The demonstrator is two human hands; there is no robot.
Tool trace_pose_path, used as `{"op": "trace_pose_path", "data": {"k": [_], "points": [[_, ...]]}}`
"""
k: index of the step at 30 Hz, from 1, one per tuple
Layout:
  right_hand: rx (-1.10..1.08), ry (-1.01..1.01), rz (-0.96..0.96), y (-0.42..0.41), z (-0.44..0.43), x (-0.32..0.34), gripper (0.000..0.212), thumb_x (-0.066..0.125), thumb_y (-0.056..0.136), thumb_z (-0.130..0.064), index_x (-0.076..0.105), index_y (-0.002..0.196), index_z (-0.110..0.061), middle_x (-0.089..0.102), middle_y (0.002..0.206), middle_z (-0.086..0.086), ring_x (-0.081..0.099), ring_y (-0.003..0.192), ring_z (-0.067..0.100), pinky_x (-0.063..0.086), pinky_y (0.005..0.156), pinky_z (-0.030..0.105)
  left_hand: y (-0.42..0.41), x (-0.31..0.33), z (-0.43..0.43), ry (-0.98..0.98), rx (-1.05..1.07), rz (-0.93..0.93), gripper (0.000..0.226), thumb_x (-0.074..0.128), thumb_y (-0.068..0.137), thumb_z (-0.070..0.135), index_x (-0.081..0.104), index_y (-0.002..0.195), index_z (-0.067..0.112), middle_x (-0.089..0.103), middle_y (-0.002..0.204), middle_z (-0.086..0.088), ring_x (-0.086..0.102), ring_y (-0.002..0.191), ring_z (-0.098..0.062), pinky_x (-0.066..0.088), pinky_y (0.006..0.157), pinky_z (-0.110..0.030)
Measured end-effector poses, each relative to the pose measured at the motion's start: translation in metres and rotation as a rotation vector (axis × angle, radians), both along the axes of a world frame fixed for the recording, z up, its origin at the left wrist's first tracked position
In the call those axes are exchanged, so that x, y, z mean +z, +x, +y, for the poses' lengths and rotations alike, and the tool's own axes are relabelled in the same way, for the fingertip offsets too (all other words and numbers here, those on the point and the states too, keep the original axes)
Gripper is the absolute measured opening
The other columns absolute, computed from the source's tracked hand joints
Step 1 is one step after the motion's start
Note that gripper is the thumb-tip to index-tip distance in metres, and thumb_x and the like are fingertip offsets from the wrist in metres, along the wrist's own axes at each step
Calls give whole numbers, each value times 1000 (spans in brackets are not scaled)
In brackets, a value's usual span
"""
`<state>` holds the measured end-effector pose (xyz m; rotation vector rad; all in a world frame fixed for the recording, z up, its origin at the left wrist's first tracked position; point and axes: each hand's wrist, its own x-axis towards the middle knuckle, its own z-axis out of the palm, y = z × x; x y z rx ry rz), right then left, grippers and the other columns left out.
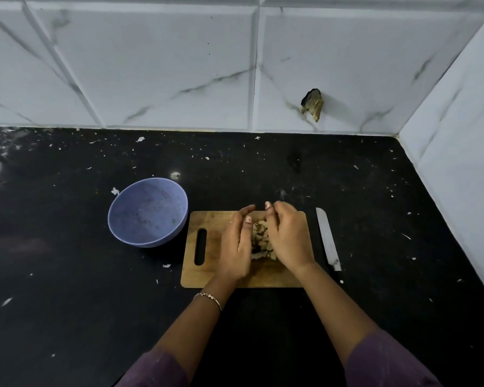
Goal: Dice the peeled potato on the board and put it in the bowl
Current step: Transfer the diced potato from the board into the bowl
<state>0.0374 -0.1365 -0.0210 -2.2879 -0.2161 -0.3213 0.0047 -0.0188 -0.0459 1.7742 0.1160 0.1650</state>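
Flanking diced potato (260,239): left grip (236,247), right grip (287,236)

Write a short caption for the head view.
Left hand and right hand gather diced potato on the board, between bowl and knife.

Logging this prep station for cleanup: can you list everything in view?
Round plastic bowl: one, lilac-blue, on the counter left of the board.
Rectangular wooden cutting board: one, brown, mid-counter.
Diced potato pieces: one pile, pale beige, on the board between the hands.
Steel knife: one, silver, lying right of the board.
Stone countertop: one, black, scattered with white scraps.
Marbled wall tiles: several, white, behind and at right.
Dark lump: one, brown-black, on the back wall.
Bracelet: one, silvery, left wrist.
Left hand: one, against the pile's left side.
Right hand: one, against the pile's right side.
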Motion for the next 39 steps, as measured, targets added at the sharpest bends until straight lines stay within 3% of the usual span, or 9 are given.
{"op": "trace_pose_path", "data": {"k": [4, 10, 14, 17, 21, 27, 32, 36, 39], "points": [[-182, 498, 376, 1, 9, 27, 38, 45, 104, -33, 60, 73, -17, 60, 67, -5, 57, 66, 6, 46, 65, 22, -9, 16, -9, -38, 72, -99, 37, 29, 102, 45, 47, 134, 37, 49, 141, 19, 34, 141, -2, 34, 116, -37], [-166, 1321, 965, -18, 29, 87, 33, 52, 101, -34, 68, 87, -9, 71, 81, 9, 72, 72, 21, 59, 64, 31, -8, 52, -9, -207, 71, -209, 51, 32, 100, 45, 54, 136, 17, 58, 135, 9, 52, 129, -10, 44, 107, -40], [-22, 1465, 1029, -28, 54, 108, 32, 43, 104, -31, 68, 111, -12, 70, 96, 7, 66, 104, 18, 52, 92, 31, -8, 76, 0, -173, 56, -258, 47, 39, 97, 44, 56, 133, 19, 59, 131, 10, 52, 125, -3, 42, 100, -16], [45, 1605, 1006, -25, 75, 113, 32, 38, 104, -26, 65, 101, -7, 64, 92, 7, 62, 99, 16, 47, 93, 28, -3, 85, 21, 49, 68, -283, 38, 44, 96, 42, 60, 126, 25, 60, 127, 13, 53, 121, 0, 42, 99, -17], [84, 1674, 1051, -11, 119, 105, 27, 39, 104, -25, 60, 111, -9, 60, 97, 6, 53, 114, 16, 37, 109, 30, 8, 91, 61, 151, 174, -271, 33, 43, 96, 40, 63, 117, 26, 64, 115, 15, 57, 110, 1, 47, 92, -21], [198, 1407, 1205, 16, 182, 94, 29, 38, 105, -24, 61, 100, -8, 65, 89, 5, 61, 92, 14, 48, 87, 26, 19, 86, 116, 144, 368, -177, 29, 44, 96, 34, 65, 115, 25, 67, 109, 13, 59, 105, 0, 46, 88, -17], [63, 1189, 1341, 40, 218, 66, 32, 42, 104, -30, 67, 102, -10, 67, 97, 8, 62, 98, 17, 48, 89, 26, 34, 71, 155, -237, 363, 158, 17, 54, 99, 21, 67, 111, 22, 71, 105, 6, 64, 107, -8, 49, 93, -26], [-8, 1106, 1409, 48, 222, 51, 38, 46, 99, -20, 73, 82, 0, 69, 77, 12, 63, 90, 23, 51, 89, 33, 35, 68, 158, -426, 440, 326, 20, 51, 100, 23, 71, 101, 22, 73, 98, 1, 65, 100, -14, 50, 83, -28], [-18, 981, 1375, 47, 224, 48, 30, 50, 99, -24, 70, 106, -3, 66, 84, 7, 66, 103, 27, 47, 105, 45, 40, 64, 159, -575, 547, 448, 18, 50, 100, 25, 68, 97, 22, 70, 92, 0, 64, 91, -15, 48, 72, -30]]}}
